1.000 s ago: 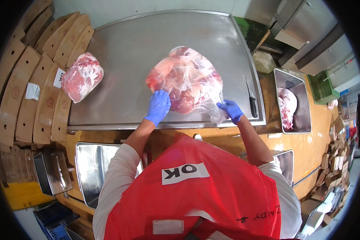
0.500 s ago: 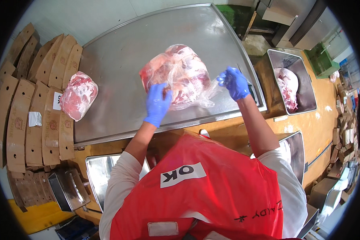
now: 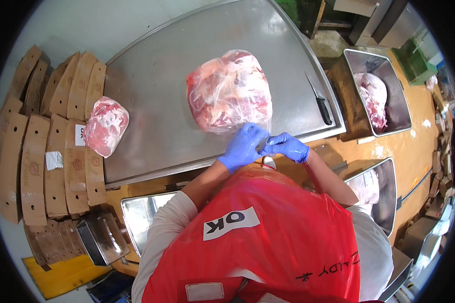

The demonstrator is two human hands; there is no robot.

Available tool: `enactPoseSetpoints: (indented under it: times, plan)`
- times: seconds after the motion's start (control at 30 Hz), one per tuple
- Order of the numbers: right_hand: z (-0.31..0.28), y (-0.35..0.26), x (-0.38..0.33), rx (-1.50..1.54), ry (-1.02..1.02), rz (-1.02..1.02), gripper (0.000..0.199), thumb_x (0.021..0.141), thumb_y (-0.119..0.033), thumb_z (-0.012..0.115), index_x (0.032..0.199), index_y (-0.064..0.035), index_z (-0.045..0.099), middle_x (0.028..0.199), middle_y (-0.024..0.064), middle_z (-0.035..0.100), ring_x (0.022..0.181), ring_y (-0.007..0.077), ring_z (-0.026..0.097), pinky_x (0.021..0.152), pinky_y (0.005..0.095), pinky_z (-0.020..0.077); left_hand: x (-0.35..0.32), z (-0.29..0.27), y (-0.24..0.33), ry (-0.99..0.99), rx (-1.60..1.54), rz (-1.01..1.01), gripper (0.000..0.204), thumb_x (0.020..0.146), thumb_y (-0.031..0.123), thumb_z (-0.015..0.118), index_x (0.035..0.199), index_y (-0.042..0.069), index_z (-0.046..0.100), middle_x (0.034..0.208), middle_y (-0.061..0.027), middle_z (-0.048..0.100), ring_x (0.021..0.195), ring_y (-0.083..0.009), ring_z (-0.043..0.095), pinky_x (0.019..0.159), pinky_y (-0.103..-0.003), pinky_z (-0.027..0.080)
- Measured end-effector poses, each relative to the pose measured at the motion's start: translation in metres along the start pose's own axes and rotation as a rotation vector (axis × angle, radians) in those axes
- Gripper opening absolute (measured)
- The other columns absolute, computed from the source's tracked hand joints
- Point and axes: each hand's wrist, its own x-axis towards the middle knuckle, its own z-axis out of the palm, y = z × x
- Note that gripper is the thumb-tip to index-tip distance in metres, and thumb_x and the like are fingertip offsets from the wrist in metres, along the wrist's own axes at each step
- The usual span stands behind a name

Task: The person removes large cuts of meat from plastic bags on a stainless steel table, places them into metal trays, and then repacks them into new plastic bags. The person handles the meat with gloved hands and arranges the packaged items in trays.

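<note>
- Now your left hand [image 3: 243, 146] and right hand [image 3: 286, 146], both in blue gloves, meet at the near edge of the steel table [image 3: 151, 91], fingers closed and pinching the clear plastic at the bag's mouth.
- Your bagged meat [image 3: 230, 91] lies mid-table, just beyond your hands.
- A second wrapped piece [image 3: 105, 126] rests at the table's left edge, by the flat cardboard boxes [image 3: 60, 151].
- A knife [image 3: 319, 101] lies to the right.

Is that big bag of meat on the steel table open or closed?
Being closed, it seems: both gloved hands, left hand and right hand, pinch the gathered neck of the clear bag of meat. Whether it is knotted, cannot tell.
</note>
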Motion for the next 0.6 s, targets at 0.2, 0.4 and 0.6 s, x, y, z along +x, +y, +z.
enactPoseSetpoints:
  times: [0.2, 0.4, 0.6]
  plan:
    - [-0.037, 0.05, 0.034, 0.125, 0.425, 0.239, 0.046, 0.091, -0.044, 0.071, 0.105, -0.0001, 0.069, 0.086, 0.006, 0.068, 0.08, 0.0136, 0.062, 0.078, 0.0284, 0.0506, -0.079, 0.034, -0.033, -0.37, -0.022, -0.051, 0.015, 0.085, 0.021, 0.062, 0.094, 0.009, 0.064, 0.092, -0.013, 0.063, 0.096, -0.0345, 0.059, 0.088, -0.046, 0.046]
    - [-0.037, 0.068, 0.094, 0.349, 0.548, 0.022, 0.032, 0.085, -0.023, 0.07, 0.106, -0.0004, 0.061, 0.088, 0.0068, 0.065, 0.078, 0.014, 0.06, 0.074, 0.0288, 0.0501, -0.114, -0.023, -0.031, -0.336, 0.05, -0.304, 0.016, 0.085, 0.017, 0.06, 0.096, 0.009, 0.066, 0.095, -0.0126, 0.065, 0.098, -0.034, 0.059, 0.089, -0.045, 0.047]
    - [-0.006, 0.078, 0.096, -0.122, 0.666, -0.139, 0.015, 0.085, -0.013, 0.07, 0.09, -0.0025, 0.06, 0.077, 0.0026, 0.061, 0.072, 0.0109, 0.057, 0.068, 0.029, 0.0493, -0.17, -0.023, -0.046, -0.302, 0.163, -0.382, 0.018, 0.08, 0.013, 0.062, 0.097, 0.007, 0.064, 0.099, -0.0147, 0.066, 0.1, -0.0362, 0.059, 0.09, -0.048, 0.048]
